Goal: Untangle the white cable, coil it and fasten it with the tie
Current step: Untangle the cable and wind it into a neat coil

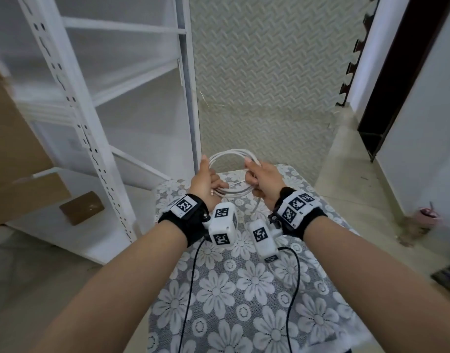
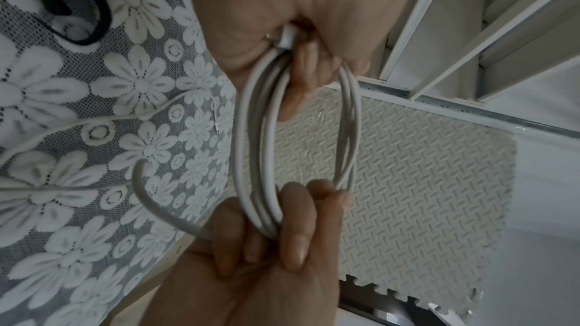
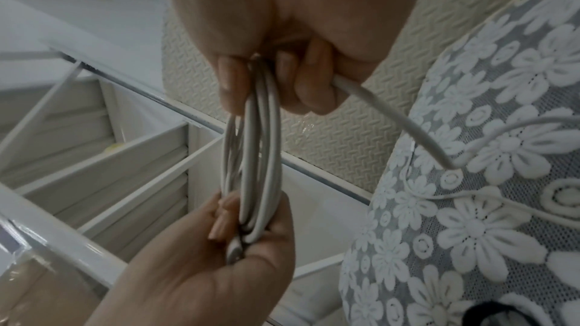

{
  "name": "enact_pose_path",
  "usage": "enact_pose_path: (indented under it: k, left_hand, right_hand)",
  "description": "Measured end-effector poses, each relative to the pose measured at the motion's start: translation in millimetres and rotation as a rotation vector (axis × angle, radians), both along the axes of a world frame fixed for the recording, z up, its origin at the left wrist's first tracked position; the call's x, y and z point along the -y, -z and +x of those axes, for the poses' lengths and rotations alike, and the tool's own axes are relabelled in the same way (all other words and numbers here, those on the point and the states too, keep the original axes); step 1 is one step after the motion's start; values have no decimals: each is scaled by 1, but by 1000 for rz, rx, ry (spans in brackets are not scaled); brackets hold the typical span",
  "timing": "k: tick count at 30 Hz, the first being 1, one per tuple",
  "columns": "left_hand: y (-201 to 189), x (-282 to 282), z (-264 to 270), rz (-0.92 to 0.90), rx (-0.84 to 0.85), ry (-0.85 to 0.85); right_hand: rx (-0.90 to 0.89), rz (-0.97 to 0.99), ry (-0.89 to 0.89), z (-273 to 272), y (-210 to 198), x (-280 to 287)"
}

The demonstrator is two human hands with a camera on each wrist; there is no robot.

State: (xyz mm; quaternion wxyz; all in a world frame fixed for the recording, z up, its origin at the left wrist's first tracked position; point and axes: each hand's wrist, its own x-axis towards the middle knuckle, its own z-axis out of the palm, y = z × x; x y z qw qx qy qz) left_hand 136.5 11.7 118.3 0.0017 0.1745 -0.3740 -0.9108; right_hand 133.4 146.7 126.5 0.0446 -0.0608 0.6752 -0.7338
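The white cable [image 1: 231, 154] is wound into a coil of several loops, held in the air over the far end of the table. My left hand [image 1: 206, 180] grips the coil's left side, with a white plug end [image 2: 284, 39] tucked in the fist. My right hand [image 1: 263, 179] grips the opposite side. The coil [image 2: 254, 133] hangs between both fists. A loose tail [image 3: 392, 118] leaves my right fist [image 3: 282, 71] and trails onto the cloth. A black looped strap [image 2: 105, 14] lies on the cloth, apart from both hands.
The table carries a grey lace cloth with white flowers [image 1: 231, 289]. A white metal shelf rack [image 1: 104, 98] stands close on the left, with cardboard [image 1: 15, 161] beside it. A textured foam mat [image 1: 269, 72] covers the wall behind. A dark door frame [image 1: 397, 85] is at right.
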Motion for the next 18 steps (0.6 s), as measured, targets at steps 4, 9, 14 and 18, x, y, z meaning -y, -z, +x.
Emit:
enact_pose_path:
  k: [4, 9, 14, 18]
  left_hand:
    - [-3, 7, 5, 15, 2, 204]
    - [-7, 22, 10, -158, -26, 416]
    - [-21, 32, 14, -440, -30, 613]
    - [-28, 28, 15, -655, -12, 719]
  right_hand:
    - [33, -12, -20, -4, 1, -9]
    - [59, 53, -144, -6, 1, -20]
    - [51, 213, -306, 1, -4, -22]
    - [46, 337, -413, 5, -5, -20]
